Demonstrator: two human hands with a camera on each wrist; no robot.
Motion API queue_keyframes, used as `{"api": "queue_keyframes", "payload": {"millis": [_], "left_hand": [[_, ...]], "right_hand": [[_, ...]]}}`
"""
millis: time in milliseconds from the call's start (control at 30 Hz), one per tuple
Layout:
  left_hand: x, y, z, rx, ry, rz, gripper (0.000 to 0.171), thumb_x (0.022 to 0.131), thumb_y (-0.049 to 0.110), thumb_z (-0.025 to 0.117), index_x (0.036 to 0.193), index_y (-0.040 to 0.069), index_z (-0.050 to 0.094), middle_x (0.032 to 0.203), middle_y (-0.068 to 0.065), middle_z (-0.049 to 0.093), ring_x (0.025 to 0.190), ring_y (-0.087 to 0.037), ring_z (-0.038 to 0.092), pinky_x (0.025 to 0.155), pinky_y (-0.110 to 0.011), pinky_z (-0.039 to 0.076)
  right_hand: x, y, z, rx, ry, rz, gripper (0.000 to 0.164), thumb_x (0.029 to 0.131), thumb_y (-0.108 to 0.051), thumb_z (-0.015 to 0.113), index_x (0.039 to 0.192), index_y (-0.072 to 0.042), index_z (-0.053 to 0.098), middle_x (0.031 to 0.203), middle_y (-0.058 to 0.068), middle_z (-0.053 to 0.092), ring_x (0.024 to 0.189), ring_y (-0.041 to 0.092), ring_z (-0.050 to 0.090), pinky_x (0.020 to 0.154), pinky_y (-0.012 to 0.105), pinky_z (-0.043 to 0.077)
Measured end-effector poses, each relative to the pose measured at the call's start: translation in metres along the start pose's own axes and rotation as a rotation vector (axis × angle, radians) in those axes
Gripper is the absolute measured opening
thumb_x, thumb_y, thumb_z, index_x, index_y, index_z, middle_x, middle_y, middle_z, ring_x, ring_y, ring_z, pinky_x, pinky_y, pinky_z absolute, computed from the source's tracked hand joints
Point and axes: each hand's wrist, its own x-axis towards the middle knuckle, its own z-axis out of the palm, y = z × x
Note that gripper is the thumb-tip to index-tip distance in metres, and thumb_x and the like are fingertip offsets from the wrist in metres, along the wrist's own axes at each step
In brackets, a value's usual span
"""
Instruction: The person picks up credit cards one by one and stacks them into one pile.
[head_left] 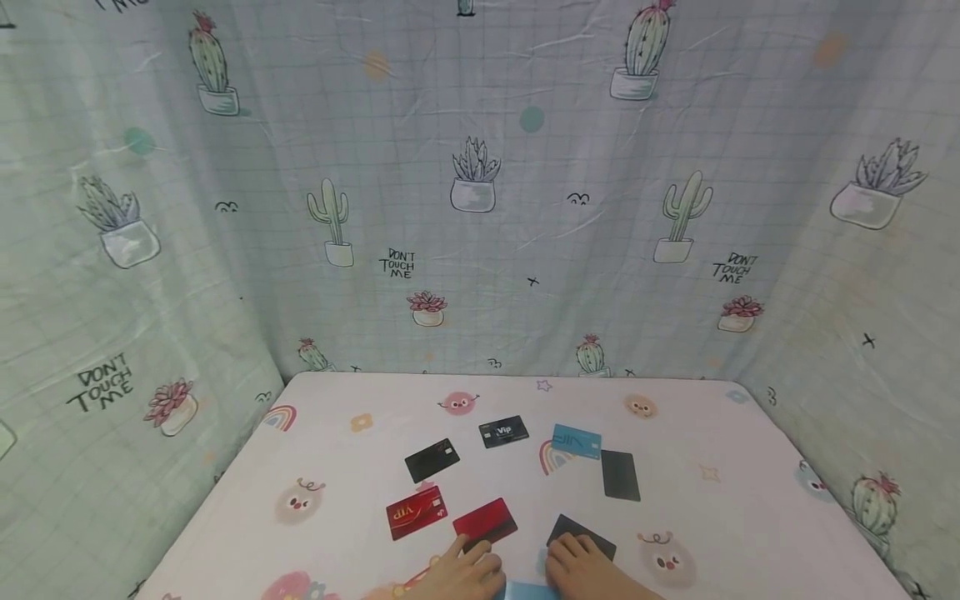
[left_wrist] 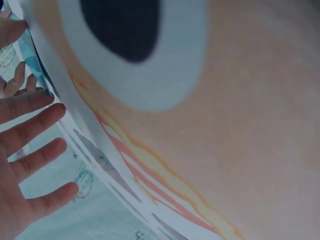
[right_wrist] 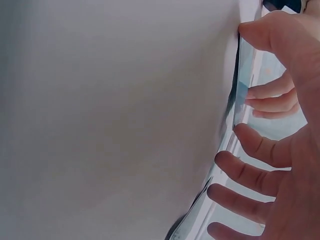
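I have a pale blue card (head_left: 531, 592) between my left hand (head_left: 467, 575) and my right hand (head_left: 583, 572), at the near side of the table (head_left: 337, 467). On each hand, thumb and forefinger seem to pinch its edges, though the head view cuts it off; my other fingers are spread apart. Just beyond my left hand lies a red card (head_left: 489, 518); my right hand partly hides a dark card (head_left: 594, 541).

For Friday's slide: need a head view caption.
Left hand and right hand flank a light-blue item; red, black and blue cards lie spread across a printed tabletop.
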Motion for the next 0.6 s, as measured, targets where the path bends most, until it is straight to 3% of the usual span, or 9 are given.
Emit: {"api": "queue_keyframes", "payload": {"millis": [267,600], "left_hand": [[0.0009,0.0012,-0.0014,-0.017,-0.037,-0.026,0.046,0.072,0.065,0.052,0.104,0.032,0.049,0.101,0.018,0.054,0.098,-0.005,0.046,0.088,-0.038,0.044],[0.0004,0.0029,-0.0043,0.003,-0.057,-0.034,0.044,0.072,0.064,0.052,0.102,0.032,0.047,0.103,0.018,0.052,0.101,-0.006,0.045,0.088,-0.037,0.044]], "right_hand": [[0.0014,-0.0017,-0.0063,0.096,-0.121,0.087,0.053,0.076,-0.074,0.03,0.088,-0.025,0.045,0.09,-0.009,0.043,0.082,0.007,0.036,0.071,0.03,0.043],[-0.001,-0.0044,-0.0086,0.129,-0.128,0.121,0.057,0.076,-0.074,0.031,0.096,-0.025,0.049,0.093,-0.01,0.046,0.083,0.007,0.038,0.072,0.031,0.044]]}}
